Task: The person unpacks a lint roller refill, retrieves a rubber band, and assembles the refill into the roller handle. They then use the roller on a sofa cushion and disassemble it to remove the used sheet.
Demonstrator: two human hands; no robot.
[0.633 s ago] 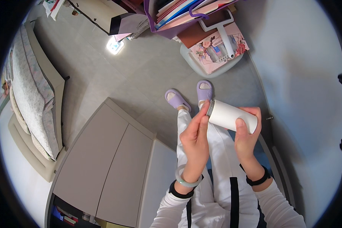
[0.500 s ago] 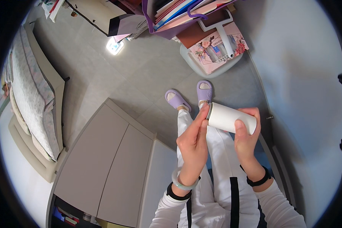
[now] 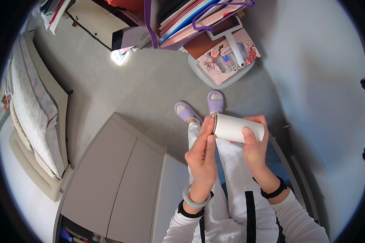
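Observation:
A smooth white cylindrical roll (image 3: 236,128), with a darker rim at its left end, is held level above my lap. My right hand (image 3: 256,150) is closed around its right end, thumb on the near side and fingers along the far side. The fingers of my left hand (image 3: 200,160) are pressed together against the left end, the fingertips at the rim and the thumb just below. Whether they pinch an edge there is hidden. Beyond my feet, a white handle with a forked frame (image 3: 234,46) lies on a pink floral box (image 3: 217,69).
The box rests on a pale stool (image 3: 219,86) by the right wall. Behind it stands a purple holder (image 3: 172,45) full of folders. A grey cabinet (image 3: 97,162) is to my left, a bed (image 3: 36,109) farther left. My purple slippers (image 3: 216,103) are on the floor.
Both hands and the roll sit slightly farther left in view, with the grip unchanged. The floor items have shifted too, as the head view has moved a little.

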